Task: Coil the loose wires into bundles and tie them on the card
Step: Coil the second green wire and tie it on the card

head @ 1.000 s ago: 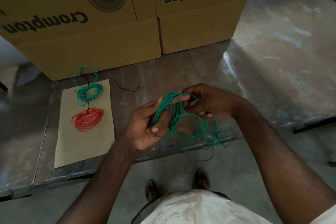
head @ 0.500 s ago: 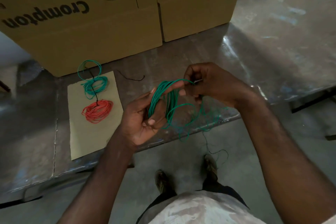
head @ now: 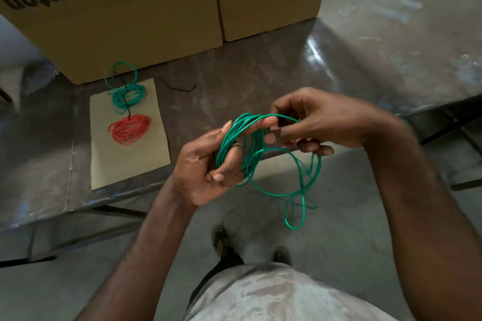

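My right hand [head: 320, 122] has dropped nearer my left hand [head: 208, 161]; both pinch the green wire [head: 260, 154], more loops wound on.

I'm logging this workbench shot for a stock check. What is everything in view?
green wire: 1, green, partly coiled, held in both hands
green bundle: 1, green, card's far end
red bundle: 1, red, mid card
card: 1, beige, on table
black thread: 1, black, right of card
table: 1, grey metal
Crompton boxes: 2, brown, table's far side
shoes: 2, dark, on floor
left hand: 1, wire looped round it
right hand: 1, pinching wire
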